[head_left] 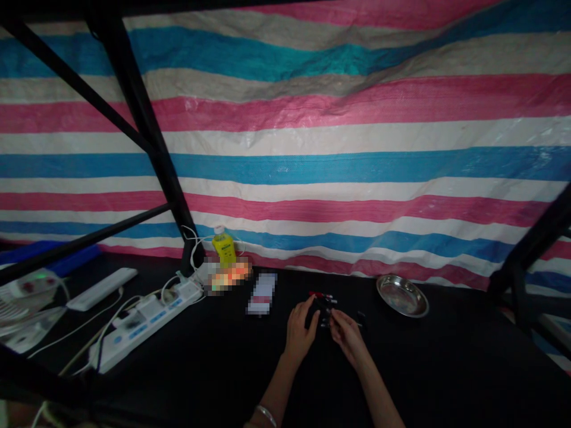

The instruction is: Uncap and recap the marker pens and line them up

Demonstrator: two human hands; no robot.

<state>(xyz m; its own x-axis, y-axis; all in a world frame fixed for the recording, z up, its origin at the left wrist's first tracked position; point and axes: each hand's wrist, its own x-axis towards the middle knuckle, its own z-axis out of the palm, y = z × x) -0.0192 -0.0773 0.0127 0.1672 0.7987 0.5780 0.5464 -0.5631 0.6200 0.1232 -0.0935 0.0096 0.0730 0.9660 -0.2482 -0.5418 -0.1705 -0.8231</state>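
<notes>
On the black tabletop, my left hand (pixel 300 328) rests with its thumb apart from its fingers. Its fingertips lie beside a thin red object (pixel 320 295) with a shiny end, perhaps touching it. To the right, my right hand (pixel 348 336) is closed in a pinch on something small that I cannot make out. Between and around the hands are small dark and shiny pieces, too dim to name. A bracelet (pixel 266 415) circles my left wrist.
A round metal dish (pixel 402 296) stands right of my hands. Left are a blurred phone-like slab (pixel 262 294), a yellow bottle (pixel 224 246), a white power strip (pixel 145 329) with cables, and a white fan (pixel 31 303). Black frame posts (pixel 147 128) and striped sheeting (pixel 312 166) border the table.
</notes>
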